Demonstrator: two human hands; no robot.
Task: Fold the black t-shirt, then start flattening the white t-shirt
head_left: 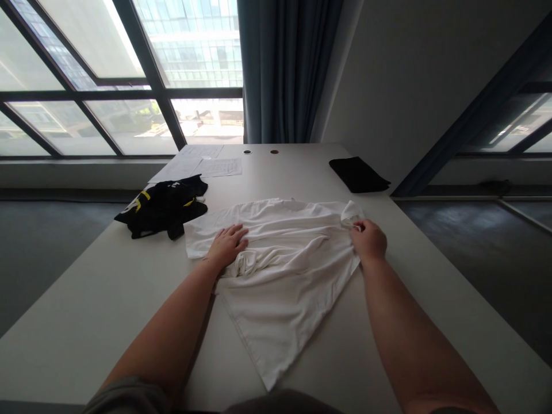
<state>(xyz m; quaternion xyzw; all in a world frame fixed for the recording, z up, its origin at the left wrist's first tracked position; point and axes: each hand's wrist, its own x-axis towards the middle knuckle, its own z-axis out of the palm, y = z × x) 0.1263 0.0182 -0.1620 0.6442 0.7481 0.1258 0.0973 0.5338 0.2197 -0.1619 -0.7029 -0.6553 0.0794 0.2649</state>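
A white garment, which looks like a shirt, lies spread and wrinkled on the white table. One pointed corner of it reaches toward me, and a bunched fold sits beside my left wrist. My left hand rests flat on the cloth at its left part, fingers stretched out. At the right edge my right hand pinches the fabric between thumb and fingers, where the cloth is slightly raised and folded over.
To the left lies a crumpled black garment with yellow marks. Behind it are sheets of paper. A folded black cloth lies at the back right. Two round holes show near the far edge, before a blue curtain and windows.
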